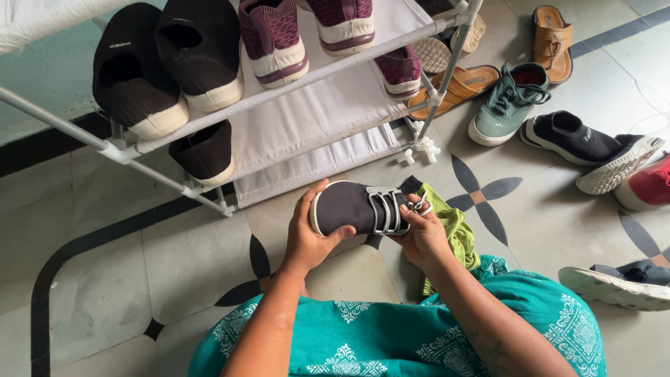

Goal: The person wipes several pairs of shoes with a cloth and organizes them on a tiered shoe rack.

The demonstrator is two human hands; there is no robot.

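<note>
1. No packages or signs show; a small pale mark sits on a black slip-on (132, 70) upon the white shoe rack (314, 105).
2. The black shoe (356, 208) is held above the tiled floor (174, 265), long axis left-right, toe pointing left.
3. The left hand (310, 234) grasps the toe.
4. The right hand (422, 234) pinches its laces over a green cloth (457, 230).
</note>
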